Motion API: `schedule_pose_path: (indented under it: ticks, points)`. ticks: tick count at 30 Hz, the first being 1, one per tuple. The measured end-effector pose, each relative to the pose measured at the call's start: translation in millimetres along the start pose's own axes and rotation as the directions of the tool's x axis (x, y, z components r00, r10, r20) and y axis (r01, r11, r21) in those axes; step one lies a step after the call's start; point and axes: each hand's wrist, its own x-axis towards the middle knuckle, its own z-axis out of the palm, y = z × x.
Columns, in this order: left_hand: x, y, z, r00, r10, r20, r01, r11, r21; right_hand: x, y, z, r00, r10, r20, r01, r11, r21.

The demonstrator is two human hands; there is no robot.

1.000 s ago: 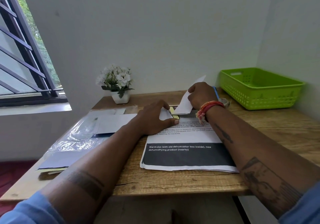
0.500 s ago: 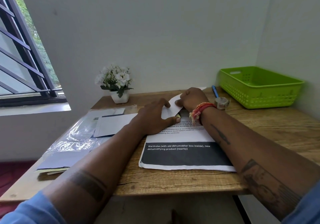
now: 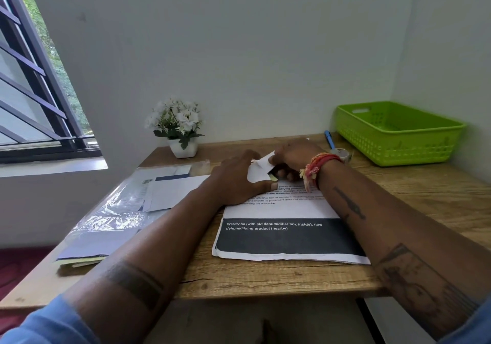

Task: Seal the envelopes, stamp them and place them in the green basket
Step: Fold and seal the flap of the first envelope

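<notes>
Envelope on the desk, pressed under flat left hand, flap pinched by right hand.

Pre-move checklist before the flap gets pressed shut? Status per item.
1. Small white paper envelope held down: ok, left hand rests on it, thumb along its near edge.
2. Flap controlled: ok, right hand pinches the raised flap.
3. Flap fully closed: not ok, it stands up off the envelope body.
4. Contents tucked in: cannot tell, a yellow-green edge shows at the opening.
5. Green plastic basket ready: ok, open-topped at the table's far right; no envelopes visible inside.
6. Stamp located: cannot tell, a small round object sits behind the right wrist, mostly hidden.
</notes>
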Motion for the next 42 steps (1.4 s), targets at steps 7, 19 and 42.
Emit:
schedule_pose_path:
  ticks: [7,19,42]
  points:
    - [0,1,1,0.999,0.001,-0.044,-0.001,1.000,0.007,9,-1,-4,0.992,-0.024,-0.125,0.013,0.996,-0.088]
    - [0,0,0,0.999,-0.015,-0.040,0.014,1.000,-0.023,10,-2,-10,0.984,-0.073,-0.160,0.053,0.991,-0.122]
    - [-2,3,1,0.989,0.048,-0.136,-0.048,0.999,0.008,1,-9,6,0.994,0.053,0.090,-0.070,0.979,0.190]
